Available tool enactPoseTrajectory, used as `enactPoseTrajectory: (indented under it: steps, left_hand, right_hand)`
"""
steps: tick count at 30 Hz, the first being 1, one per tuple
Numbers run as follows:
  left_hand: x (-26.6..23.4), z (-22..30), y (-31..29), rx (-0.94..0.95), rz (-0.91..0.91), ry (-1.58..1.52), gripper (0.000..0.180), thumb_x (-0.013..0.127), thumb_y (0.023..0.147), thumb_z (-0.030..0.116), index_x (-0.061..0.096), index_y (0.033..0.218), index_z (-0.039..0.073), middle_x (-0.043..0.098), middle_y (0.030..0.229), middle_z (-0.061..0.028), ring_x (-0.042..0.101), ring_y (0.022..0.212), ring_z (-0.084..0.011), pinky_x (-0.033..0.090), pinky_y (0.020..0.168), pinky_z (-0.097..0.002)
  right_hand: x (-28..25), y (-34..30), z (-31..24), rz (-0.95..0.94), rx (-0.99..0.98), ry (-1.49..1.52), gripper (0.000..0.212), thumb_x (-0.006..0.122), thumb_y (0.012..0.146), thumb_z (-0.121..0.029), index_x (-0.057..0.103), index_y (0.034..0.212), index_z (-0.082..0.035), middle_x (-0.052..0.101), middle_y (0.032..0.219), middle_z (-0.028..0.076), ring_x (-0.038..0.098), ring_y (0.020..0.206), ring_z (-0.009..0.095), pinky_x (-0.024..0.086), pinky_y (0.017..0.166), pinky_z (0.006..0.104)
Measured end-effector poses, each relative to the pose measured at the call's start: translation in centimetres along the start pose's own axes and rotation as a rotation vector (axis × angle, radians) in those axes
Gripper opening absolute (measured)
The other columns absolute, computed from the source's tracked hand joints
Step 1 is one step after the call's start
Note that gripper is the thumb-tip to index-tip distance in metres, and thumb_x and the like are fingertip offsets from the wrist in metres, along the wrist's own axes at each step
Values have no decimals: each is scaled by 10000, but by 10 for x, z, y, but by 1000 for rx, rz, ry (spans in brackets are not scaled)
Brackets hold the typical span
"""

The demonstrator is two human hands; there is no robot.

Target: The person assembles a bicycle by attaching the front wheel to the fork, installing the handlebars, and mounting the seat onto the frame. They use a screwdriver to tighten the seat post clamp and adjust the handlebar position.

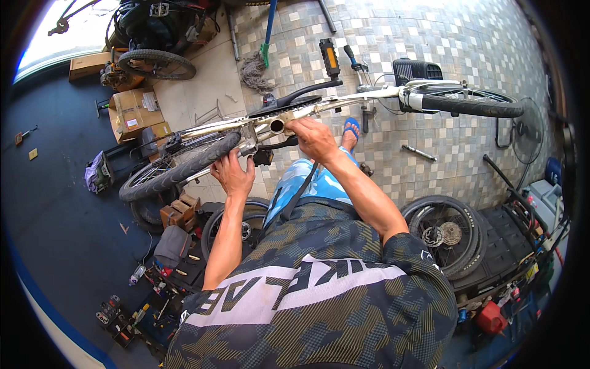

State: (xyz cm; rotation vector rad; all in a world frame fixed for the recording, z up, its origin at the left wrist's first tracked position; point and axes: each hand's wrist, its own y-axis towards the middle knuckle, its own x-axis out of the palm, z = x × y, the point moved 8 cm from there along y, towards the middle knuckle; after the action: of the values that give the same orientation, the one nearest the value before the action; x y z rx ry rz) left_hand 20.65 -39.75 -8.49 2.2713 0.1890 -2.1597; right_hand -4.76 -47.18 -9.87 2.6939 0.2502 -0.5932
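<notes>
Right hand [314, 140] grips bike frame [380, 94], left hand [234, 177] spread by rear tyre [200, 160]; likely steadying, next move needs firm hold.

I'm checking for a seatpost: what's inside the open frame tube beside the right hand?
The open frame tube shows a shaded hollow, no post sticking out; anything deeper is hidden by its walls.
</notes>
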Motion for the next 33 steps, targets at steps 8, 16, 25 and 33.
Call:
enactPoseTrajectory:
  steps: [8, 16, 25, 33]
  left_hand:
    - [-3, 1, -2, 7, 50, 2, 499, 758, 825, 355, 616, 1249, 134, 585, 1239, -132, 455, 1286, -373, 264, 1087, -593]
    - [-2, 1, -2, -7, 31, 15, 496, 765, 828, 363, 621, 1244, 135, 590, 1250, -129, 455, 1303, -364, 262, 1095, -560]
    - [-3, 1, -3, -1, 53, 12, 491, 772, 822, 360, 623, 1229, 131, 596, 1244, -128, 457, 1308, -370, 252, 1107, -568]
    - [-3, 2, -1, -18, 44, -8, 489, 767, 820, 348, 619, 1234, 133, 591, 1233, -123, 462, 1284, -366, 264, 1088, -568]
  right_hand:
    - [-52, 20, -27, 91, 3, 37, 380, 649, 797, 88, 668, 1138, -78, 738, 1034, 102, 719, 970, 303, 592, 828, 396]
    - [-41, 8, -20, 49, -12, -6, 380, 654, 774, 71, 674, 1128, -66, 721, 986, 92, 706, 957, 294, 583, 826, 394]
    - [-25, 17, -24, 29, -50, 12, 346, 645, 782, 65, 691, 1099, -67, 725, 994, 91, 709, 979, 284, 582, 846, 383]
    - [2, 7, -4, -48, -37, -58, 325, 639, 803, 64, 696, 1092, -73, 734, 1005, 91, 710, 943, 285, 582, 823, 379]
